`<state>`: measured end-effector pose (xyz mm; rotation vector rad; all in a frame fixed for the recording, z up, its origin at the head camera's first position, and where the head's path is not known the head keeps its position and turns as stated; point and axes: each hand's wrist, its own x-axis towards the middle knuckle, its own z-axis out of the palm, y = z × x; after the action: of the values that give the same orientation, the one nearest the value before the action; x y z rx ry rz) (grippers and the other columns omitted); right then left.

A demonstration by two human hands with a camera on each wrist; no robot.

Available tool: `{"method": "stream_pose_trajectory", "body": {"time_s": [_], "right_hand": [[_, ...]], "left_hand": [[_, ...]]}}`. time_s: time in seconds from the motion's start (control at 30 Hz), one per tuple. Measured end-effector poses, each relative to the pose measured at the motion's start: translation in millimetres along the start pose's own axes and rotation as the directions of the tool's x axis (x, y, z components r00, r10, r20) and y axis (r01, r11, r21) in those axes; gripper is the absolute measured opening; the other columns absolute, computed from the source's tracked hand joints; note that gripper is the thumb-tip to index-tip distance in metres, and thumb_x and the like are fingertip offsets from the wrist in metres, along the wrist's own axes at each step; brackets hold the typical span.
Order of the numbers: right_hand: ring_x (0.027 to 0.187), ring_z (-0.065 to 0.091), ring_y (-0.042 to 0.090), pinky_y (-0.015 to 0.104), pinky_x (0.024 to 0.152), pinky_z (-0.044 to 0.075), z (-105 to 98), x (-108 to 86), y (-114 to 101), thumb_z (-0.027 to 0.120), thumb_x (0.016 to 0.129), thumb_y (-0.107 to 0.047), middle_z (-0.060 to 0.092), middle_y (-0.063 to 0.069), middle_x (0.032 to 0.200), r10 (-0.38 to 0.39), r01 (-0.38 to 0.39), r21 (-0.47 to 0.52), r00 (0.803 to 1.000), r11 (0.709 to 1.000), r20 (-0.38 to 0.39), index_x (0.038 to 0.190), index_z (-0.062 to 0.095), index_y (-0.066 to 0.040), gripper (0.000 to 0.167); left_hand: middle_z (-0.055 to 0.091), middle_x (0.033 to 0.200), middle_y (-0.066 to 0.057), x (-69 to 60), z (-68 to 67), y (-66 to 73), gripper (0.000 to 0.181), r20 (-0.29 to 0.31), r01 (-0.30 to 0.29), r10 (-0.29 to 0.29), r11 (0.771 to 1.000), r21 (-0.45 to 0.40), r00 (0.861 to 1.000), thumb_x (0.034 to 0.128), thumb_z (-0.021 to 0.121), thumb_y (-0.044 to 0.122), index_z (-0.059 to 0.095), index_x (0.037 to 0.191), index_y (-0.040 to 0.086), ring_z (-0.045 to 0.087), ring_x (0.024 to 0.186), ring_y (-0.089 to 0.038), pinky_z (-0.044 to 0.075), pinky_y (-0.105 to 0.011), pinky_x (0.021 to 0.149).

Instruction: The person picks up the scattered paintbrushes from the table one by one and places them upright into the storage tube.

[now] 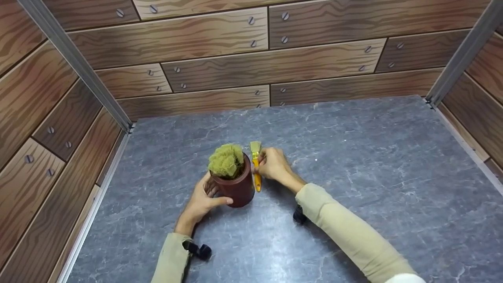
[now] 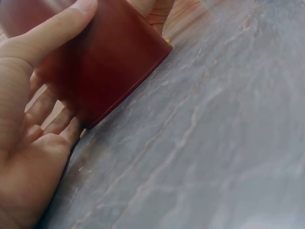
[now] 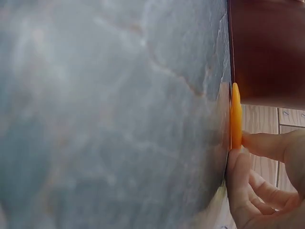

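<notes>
A dark red cylindrical pot [image 1: 238, 192] stands on the table, a yellow-green tufted plant [image 1: 227, 160] rising from its top. My left hand [image 1: 202, 200] holds the pot from its left side, thumb across the front and fingers behind. In the left wrist view the pot [image 2: 109, 62] has its base edge against the table. Just right of it is a paintbrush [image 1: 257, 182] with a yellow-orange handle and pale bristles pointing away from me. My right hand [image 1: 274, 164] pinches its handle. In the right wrist view the brush handle [image 3: 236, 114] lies along the tabletop, between thumb and fingers.
The table [image 1: 373, 157] has a grey marbled top. Wood-patterned panels [image 1: 220, 35] enclose it at the back and both sides, with metal posts [image 1: 78, 67] at the far corners. Each sleeve carries a black wrist device [image 1: 198, 250].
</notes>
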<state>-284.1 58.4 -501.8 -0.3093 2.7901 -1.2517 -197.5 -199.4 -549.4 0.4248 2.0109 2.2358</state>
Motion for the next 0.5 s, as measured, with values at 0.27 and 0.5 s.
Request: {"method": "stream_pose_trajectory", "body": {"time_s": [0.27, 0.5], "right_hand": [[0.068, 0.063, 0.013, 0.026, 0.065, 0.055, -0.9, 2.4, 1.1, 0.101, 0.068, -0.015, 0.072, 0.0, 0.076, 0.162, -0.161, 0.075, 0.987, 0.984, -0.005, 0.087, 0.073, -0.009, 0.034], [0.072, 0.067, 0.016, 0.031, 0.072, 0.059, -1.1, 3.0, 2.3, 0.101, 0.064, -0.015, 0.076, 0.002, 0.079, 0.223, -0.22, 0.1, 0.975, 0.97, -0.018, 0.084, 0.073, -0.012, 0.034]], "left_hand": [[0.054, 0.158, -0.016, -0.9, -1.3, -0.4, 0.109, -0.002, 0.012, -0.012, 1.0, 0.019, 1.0, 0.0745, 0.097, 0.002, 0.037, 0.165, 0.008, 0.053, 0.147, -0.022, 0.043, -0.033, 0.125], [0.052, 0.161, -0.014, -1.0, -0.2, 0.1, 0.11, -0.007, 0.025, -0.025, 0.999, 0.043, 1.0, 0.0766, 0.096, 0.002, 0.034, 0.167, 0.009, 0.049, 0.151, -0.025, 0.043, -0.031, 0.125]]}}
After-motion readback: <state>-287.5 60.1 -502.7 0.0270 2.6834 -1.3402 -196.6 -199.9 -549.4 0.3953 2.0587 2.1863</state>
